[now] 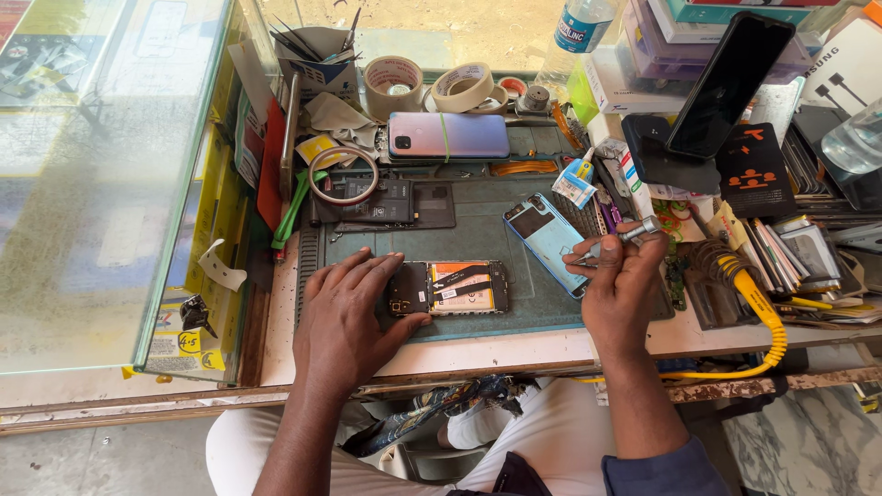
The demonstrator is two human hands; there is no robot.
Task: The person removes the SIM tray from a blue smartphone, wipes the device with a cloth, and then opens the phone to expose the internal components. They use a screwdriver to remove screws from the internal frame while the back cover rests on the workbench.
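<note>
Opened phone (447,287) lies flat at centre of green mat (478,241), back off, board and flex exposed: light, stiff, fragile; hold by edges. Left hand (344,317) fingers spread, pressing its left end. Right hand (620,285), right of phone, fingers pinching small screwdriver (629,234).

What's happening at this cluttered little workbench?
A person sits at a green work mat. The left hand rests on an opened black phone with an orange-labelled battery, steadying its end. The right hand holds a small silver-tipped screwdriver beside a detached light-blue back cover. A purple-blue phone lies farther back, near rolls of tape.
</note>
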